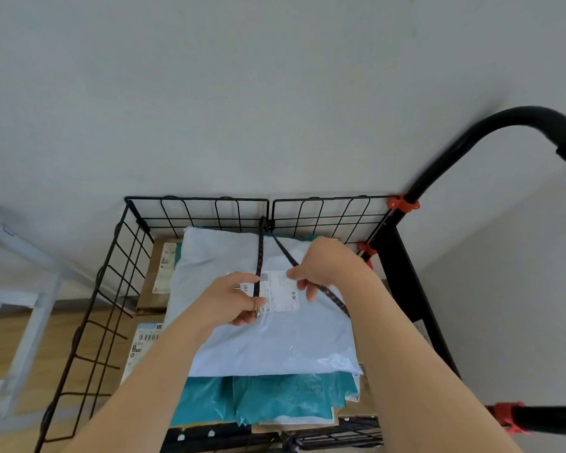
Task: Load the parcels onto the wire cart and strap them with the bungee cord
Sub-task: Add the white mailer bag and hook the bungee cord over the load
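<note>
Two strands of dark woven bungee cord (259, 253) run ahead of my hands to the far wall of the black wire cart (196, 200); left hand (232, 299) grips the hook end, right hand (324, 266) pinches the other strand.

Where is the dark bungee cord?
Head view, centre: the cord crosses the pale blue mailer, from the black wire cart's far wall to left hand and right hand.

The black wire cart (327, 198) stands on a wooden floor (0, 348) close against a pale wall (275, 93). Brown cardboard boxes (149, 289) lie lowest in its basket. A teal plastic mailer (242, 400) is stacked over them, with a pale blue mailer (275, 348) on top.
</note>
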A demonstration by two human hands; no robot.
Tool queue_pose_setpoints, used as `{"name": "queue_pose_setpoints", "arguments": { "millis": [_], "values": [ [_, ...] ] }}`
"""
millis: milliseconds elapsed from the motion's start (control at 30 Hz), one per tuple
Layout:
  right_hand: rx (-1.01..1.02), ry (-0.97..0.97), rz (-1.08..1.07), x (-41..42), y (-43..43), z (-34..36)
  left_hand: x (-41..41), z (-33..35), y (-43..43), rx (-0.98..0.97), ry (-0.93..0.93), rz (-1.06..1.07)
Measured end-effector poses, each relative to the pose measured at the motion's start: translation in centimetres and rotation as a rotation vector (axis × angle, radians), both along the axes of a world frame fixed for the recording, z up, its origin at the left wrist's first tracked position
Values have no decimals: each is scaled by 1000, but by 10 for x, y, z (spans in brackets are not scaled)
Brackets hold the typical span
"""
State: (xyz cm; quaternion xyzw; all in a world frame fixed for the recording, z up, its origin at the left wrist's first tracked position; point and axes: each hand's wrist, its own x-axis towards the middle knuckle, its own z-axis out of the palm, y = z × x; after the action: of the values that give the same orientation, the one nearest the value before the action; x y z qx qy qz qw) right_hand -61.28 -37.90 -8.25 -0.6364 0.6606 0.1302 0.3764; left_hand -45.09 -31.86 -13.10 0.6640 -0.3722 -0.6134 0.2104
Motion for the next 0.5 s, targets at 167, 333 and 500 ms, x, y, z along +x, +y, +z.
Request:
{"name": "queue_pose_setpoints", "arguments": {
  "millis": [167, 333, 500],
  "values": [
    [128, 28, -15, 3, 24, -40, 13, -16, 8, 3, -60, -5],
    [34, 252, -78, -1, 41, -76, 16, -34, 14, -6, -70, 12],
    [-41, 80, -78, 5, 42, -76, 8, -41, 5, -109, -118, 50]
  ]
}}
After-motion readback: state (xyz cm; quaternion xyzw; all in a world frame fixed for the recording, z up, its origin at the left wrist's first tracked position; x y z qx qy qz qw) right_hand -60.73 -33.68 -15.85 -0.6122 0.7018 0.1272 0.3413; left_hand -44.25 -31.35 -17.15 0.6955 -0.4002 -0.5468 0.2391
